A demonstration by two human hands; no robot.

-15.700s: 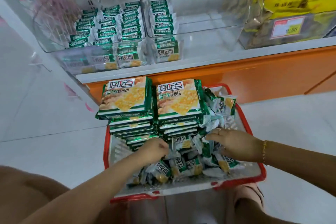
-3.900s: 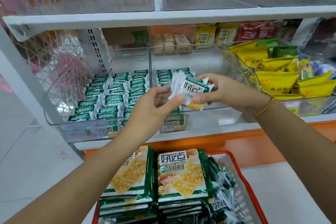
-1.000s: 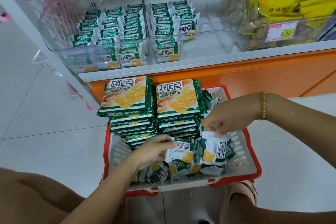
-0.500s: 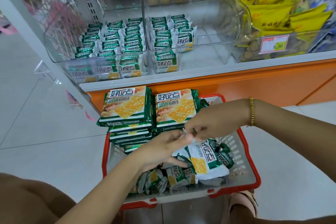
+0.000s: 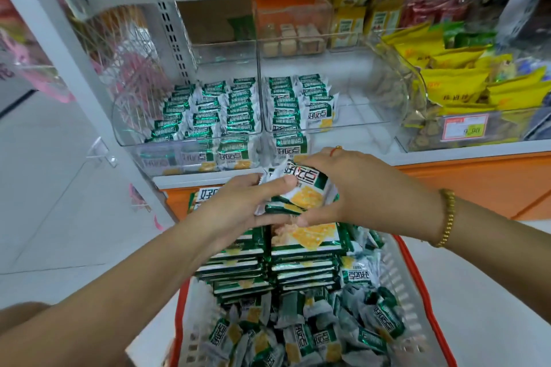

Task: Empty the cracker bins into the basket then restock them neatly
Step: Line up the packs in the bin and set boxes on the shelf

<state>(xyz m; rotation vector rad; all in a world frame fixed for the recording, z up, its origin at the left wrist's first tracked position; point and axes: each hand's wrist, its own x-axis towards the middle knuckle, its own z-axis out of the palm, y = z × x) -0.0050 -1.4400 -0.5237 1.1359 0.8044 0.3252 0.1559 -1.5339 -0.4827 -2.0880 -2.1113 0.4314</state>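
Between left hand [image 5: 238, 207] and right hand [image 5: 360, 185], glossy green-and-white cracker packets [image 5: 305, 191].

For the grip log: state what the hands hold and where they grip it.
Both hold one small bundle of green-and-white foil cracker packets: the left hand grips its left end, thumb on top; the right hand its right side.
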